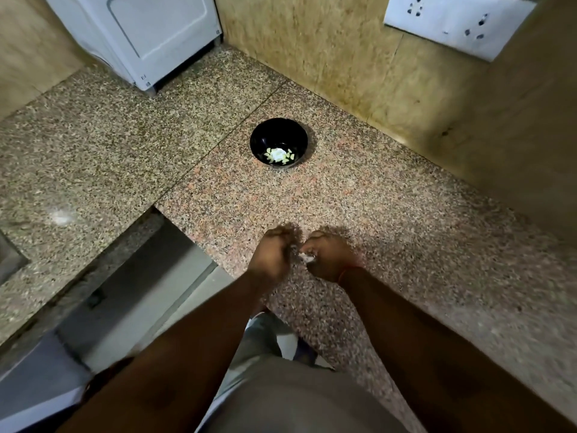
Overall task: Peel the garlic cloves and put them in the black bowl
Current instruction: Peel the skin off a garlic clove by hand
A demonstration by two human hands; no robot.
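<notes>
A small black bowl (pixel 278 142) stands on the speckled granite counter (pixel 390 214), with several pale peeled garlic cloves (pixel 278 155) lying in its bottom. Closer to me, both hands hover side by side just above the counter. My right hand (pixel 327 256) curls its fingers round a white papery garlic piece (pixel 307 257). My left hand (pixel 272 253) is curled beside it, its fingertips pinching at the same garlic piece. Motion blur hides the finger detail.
A white appliance (pixel 150 35) stands at the back left of the counter. Tiled walls close the corner behind and to the right, with a white socket plate (pixel 459 23). The counter edge steps down to the floor (pixel 150 292) at my left.
</notes>
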